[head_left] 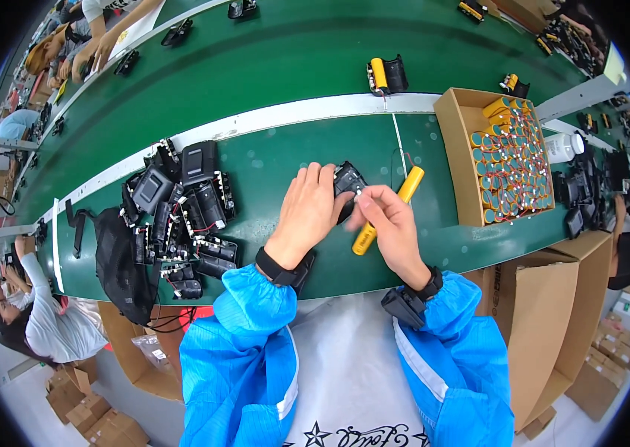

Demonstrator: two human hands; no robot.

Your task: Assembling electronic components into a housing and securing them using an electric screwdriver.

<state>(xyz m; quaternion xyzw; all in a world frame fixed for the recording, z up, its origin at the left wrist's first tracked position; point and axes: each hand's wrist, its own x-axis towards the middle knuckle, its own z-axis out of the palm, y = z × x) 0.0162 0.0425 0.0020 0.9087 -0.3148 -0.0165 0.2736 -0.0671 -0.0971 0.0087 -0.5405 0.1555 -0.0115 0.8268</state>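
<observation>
My left hand (307, 205) is closed on a small black plastic housing (348, 179), holding it against the green bench. At the housing's edge, my right hand (392, 227) pinches what looks like a small white plug (357, 191); fingertips partly cover it. A long yellow battery pack (410, 184) lies slanted beneath my right hand, its middle hidden and its lower end showing near the thumb side. A thin dark wire loops from its upper end.
Several black housings (199, 162) are heaped on the left beside a black bag (123, 264). A cardboard box (455, 160) of yellow batteries stands right, next to a white bottle (565, 147). Beyond a white rail, a green belt (293, 71) carries part-fitted housings. Other people work at far left and right.
</observation>
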